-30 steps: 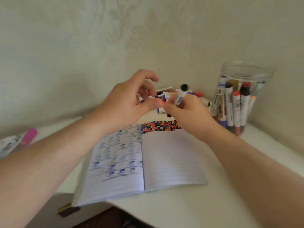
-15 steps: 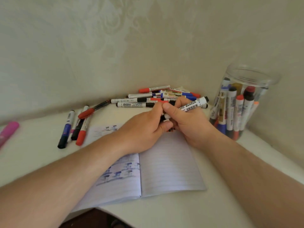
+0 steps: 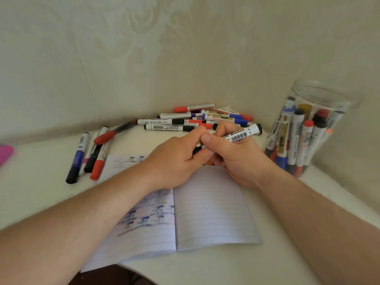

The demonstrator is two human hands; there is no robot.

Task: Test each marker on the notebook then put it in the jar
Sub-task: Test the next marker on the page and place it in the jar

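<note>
Notebook [image 3: 213,212] lies open nearest, under both wrists; the lined right page is bare, the left page carries blue test marks. Above its top edge the right hand [image 3: 236,159] grips a white whiteboard marker [image 3: 240,135], barrel slanting up and right, black end toward the jar. Left hand [image 3: 176,161] has its fingers curled at the marker's lower end, apparently on the cap; that end is hidden. Judgement: uncapping. Pull straight along the barrel, keep the cap in the left hand, then dab the bare page. Beyond the hands, a pile of markers [image 3: 195,120]. Right of the right hand, the clear jar [image 3: 329,93], part full.
</note>
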